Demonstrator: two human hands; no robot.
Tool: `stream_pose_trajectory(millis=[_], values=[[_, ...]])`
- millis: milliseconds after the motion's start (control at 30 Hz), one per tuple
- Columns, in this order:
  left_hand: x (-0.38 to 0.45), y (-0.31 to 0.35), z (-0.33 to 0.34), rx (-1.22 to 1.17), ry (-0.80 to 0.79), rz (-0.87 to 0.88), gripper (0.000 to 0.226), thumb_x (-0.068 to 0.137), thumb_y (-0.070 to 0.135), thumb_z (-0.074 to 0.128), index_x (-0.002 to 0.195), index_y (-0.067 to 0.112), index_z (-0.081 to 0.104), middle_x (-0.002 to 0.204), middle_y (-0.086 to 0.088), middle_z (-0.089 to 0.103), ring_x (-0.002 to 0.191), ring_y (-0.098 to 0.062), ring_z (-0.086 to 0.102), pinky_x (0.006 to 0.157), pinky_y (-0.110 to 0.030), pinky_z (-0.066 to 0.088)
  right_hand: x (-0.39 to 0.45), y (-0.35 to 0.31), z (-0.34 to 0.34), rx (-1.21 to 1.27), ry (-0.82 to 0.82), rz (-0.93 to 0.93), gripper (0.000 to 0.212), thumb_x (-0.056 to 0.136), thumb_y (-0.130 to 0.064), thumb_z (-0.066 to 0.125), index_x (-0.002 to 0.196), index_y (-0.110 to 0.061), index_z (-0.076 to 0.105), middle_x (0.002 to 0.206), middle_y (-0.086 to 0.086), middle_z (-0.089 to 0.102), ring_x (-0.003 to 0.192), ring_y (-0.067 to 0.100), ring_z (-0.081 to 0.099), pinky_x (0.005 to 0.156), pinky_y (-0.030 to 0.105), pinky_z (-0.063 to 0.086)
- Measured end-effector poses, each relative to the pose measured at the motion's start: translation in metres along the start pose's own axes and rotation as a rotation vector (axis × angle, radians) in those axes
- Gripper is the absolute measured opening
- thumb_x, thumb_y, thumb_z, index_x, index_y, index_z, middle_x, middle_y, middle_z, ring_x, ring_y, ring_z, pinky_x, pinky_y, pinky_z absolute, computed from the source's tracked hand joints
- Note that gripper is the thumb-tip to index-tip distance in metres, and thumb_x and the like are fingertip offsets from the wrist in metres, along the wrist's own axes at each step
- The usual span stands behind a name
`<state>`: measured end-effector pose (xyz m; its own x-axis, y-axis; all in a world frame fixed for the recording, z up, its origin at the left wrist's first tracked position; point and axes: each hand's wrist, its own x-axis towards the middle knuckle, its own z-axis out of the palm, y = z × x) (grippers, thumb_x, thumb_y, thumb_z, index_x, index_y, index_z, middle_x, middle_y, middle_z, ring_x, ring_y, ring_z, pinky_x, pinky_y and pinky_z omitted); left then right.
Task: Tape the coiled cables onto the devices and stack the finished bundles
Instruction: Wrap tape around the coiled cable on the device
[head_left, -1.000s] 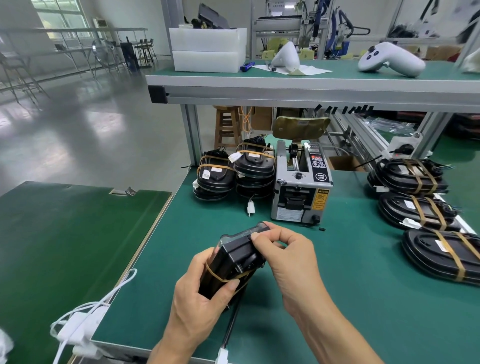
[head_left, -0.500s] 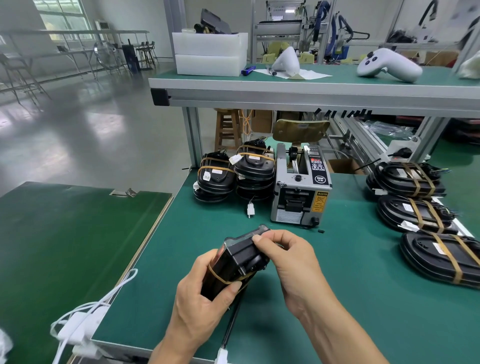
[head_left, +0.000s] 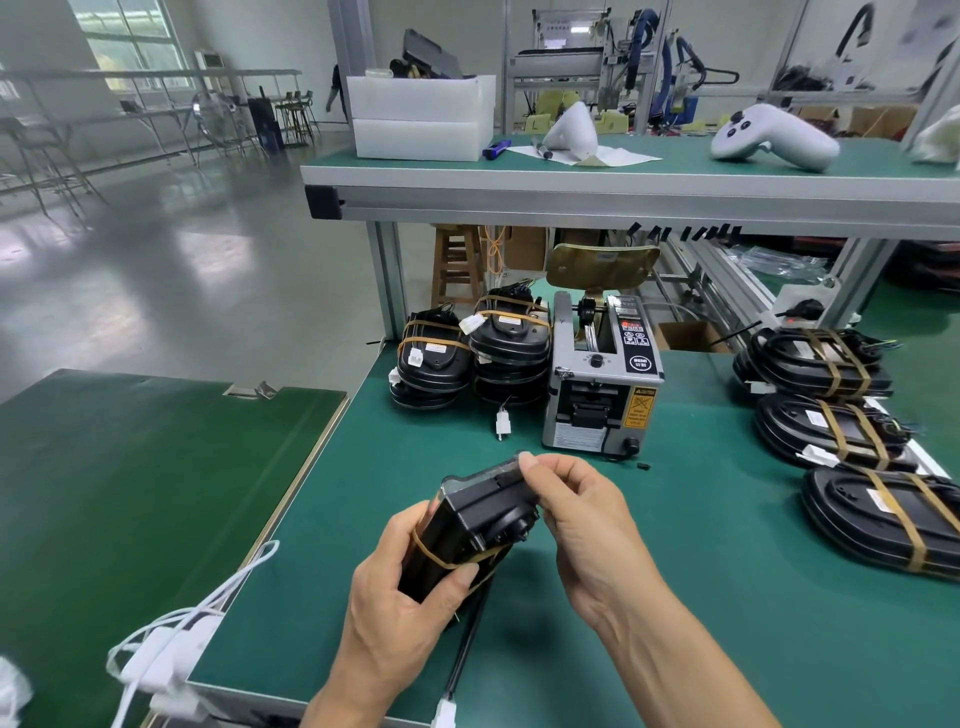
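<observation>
Barely anything shifted: your left hand (head_left: 410, 587) still gripped the device (head_left: 475, 527), right hand (head_left: 574, 512) pinching its 12 o'clock corner, taping underway; next, a second strip from the tape dispenser (head_left: 602, 384), I'd judge.

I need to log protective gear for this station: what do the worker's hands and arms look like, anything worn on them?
Both hands are bare: no gloves on the left hand or the right hand. No rings, watch or wrist strap show. Both forearms are uncovered right down to the bottom edge of the picture, so no sleeve is in view. Fingernails are short and unpainted.
</observation>
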<state>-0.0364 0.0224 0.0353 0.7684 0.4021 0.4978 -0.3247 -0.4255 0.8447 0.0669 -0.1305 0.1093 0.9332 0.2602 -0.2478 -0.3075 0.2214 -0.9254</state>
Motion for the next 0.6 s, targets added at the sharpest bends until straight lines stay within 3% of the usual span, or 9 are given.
stream_pose_trajectory(millis=[67,167,333,433,533,600], values=[[-0.001,-0.002,0.0,0.001,-0.007,-0.006,0.053,0.088,0.067,0.078,0.135,0.049,0.061,0.116,0.011,0.079,0.104,-0.013,0.075,0.091,-0.018,0.055,-0.002,0.001,0.002,-0.018,0.003,-0.037,0.027,0.085,-0.026,0.085,0.1,-0.011,0.069,0.088,-0.001,0.069,0.079,0.005,0.062,0.082,0.024,0.046],[-0.001,-0.003,0.001,0.01,-0.019,-0.001,0.053,0.087,0.059,0.08,0.135,0.045,0.061,0.118,0.01,0.078,0.105,-0.014,0.075,0.092,-0.019,0.056,-0.007,0.002,0.005,-0.121,0.047,-0.114,0.032,0.081,-0.025,0.088,0.104,-0.014,0.069,0.097,0.001,0.072,0.084,0.008,0.063,0.077,0.021,0.049],[-0.001,-0.003,-0.002,0.015,-0.037,-0.002,0.054,0.089,0.068,0.075,0.137,0.048,0.06,0.118,0.013,0.078,0.106,-0.011,0.075,0.091,-0.016,0.055,-0.013,0.006,0.006,-0.25,0.016,-0.142,0.064,0.061,-0.052,0.09,0.113,-0.024,0.064,0.113,-0.001,0.071,0.105,0.016,0.067,0.097,0.038,0.055],[-0.002,-0.003,-0.003,-0.001,-0.029,-0.007,0.054,0.088,0.07,0.075,0.136,0.051,0.06,0.118,0.012,0.078,0.106,-0.011,0.075,0.091,-0.016,0.055,-0.015,0.007,0.006,-0.263,-0.044,-0.14,0.075,0.052,-0.065,0.086,0.115,-0.031,0.062,0.115,-0.008,0.069,0.104,0.004,0.065,0.095,0.031,0.053],[-0.002,-0.003,-0.004,-0.025,-0.012,-0.02,0.056,0.089,0.072,0.074,0.138,0.052,0.059,0.122,0.013,0.077,0.11,-0.009,0.073,0.094,-0.016,0.053,-0.011,0.006,0.0,-0.131,-0.085,-0.101,0.067,0.066,-0.068,0.081,0.118,-0.029,0.065,0.113,-0.01,0.072,0.105,0.006,0.064,0.097,0.028,0.046],[-0.002,-0.003,-0.005,-0.041,-0.017,-0.025,0.057,0.09,0.071,0.074,0.142,0.052,0.058,0.126,0.014,0.076,0.115,-0.008,0.072,0.097,-0.015,0.052,-0.008,0.006,-0.004,-0.094,-0.113,-0.089,0.058,0.078,-0.067,0.073,0.125,-0.036,0.063,0.113,-0.016,0.074,0.11,0.001,0.066,0.103,0.03,0.044]])
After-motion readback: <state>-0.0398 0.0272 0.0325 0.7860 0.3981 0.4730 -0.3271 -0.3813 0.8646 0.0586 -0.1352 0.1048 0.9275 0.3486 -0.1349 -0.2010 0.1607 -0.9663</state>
